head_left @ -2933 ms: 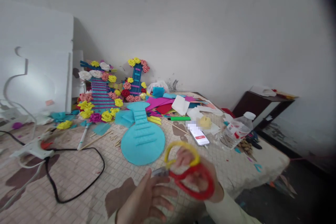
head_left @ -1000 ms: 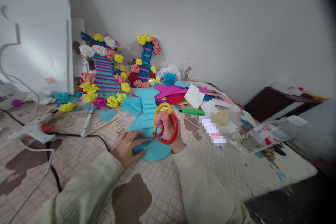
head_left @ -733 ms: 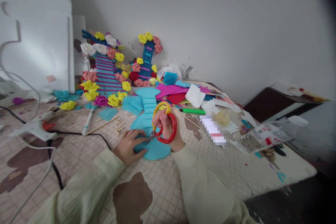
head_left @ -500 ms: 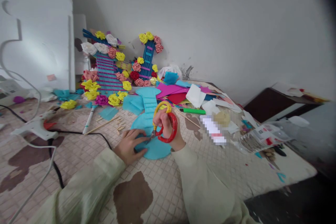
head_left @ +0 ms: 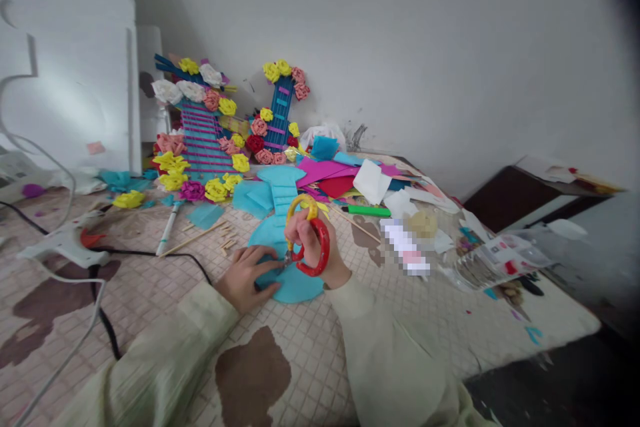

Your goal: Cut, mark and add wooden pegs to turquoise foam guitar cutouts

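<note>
A light-blue guitar-shaped piece (head_left: 300,285) lies on the table, its narrow ridged neck pointing away from me. My left hand (head_left: 249,277) rests on the left side of its round body, fingers stretched out and thumb apart. In my right hand (head_left: 309,240) I grip a pair of scissors (head_left: 321,255) with one yellow and one red handle loop. The short metal blades point down and left at the piece, close to my left fingertips. Their tips are hard to make out there.
Behind stand two flower-trimmed guitar shapes (head_left: 203,137). A glue gun (head_left: 65,247) with cables lies left, near a marker (head_left: 169,230) and cut sticks (head_left: 227,238). Coloured paper (head_left: 323,173), a green cutter (head_left: 369,211) and a clear plastic container (head_left: 493,260) are to the right.
The scissors and my right hand have shifted slightly, with the handles turned a little to the left. My left hand stays in place on the blue piece.
</note>
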Demonstrator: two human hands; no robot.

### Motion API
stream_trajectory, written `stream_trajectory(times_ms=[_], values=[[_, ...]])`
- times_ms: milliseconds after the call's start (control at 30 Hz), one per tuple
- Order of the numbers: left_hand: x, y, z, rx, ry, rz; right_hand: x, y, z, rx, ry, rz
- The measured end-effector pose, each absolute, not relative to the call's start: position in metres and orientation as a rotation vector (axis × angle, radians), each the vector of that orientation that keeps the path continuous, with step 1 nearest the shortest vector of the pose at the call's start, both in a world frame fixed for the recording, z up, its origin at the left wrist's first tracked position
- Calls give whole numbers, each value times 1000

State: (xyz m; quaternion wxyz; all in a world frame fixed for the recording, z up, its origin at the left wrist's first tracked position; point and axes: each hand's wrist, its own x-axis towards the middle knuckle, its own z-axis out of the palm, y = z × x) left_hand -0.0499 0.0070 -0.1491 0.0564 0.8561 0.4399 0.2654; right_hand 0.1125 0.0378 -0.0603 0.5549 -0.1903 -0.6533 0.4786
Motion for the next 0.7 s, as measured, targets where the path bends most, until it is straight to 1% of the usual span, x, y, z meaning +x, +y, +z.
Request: stream_trajectory(times_ms=[200,700], values=[[-49,7,-149,2585,1341,796,113,37,-61,-510,-1633,1103],[-50,7,-148,2625,1360,745,109,33,-65,-486,-1716,1057]])
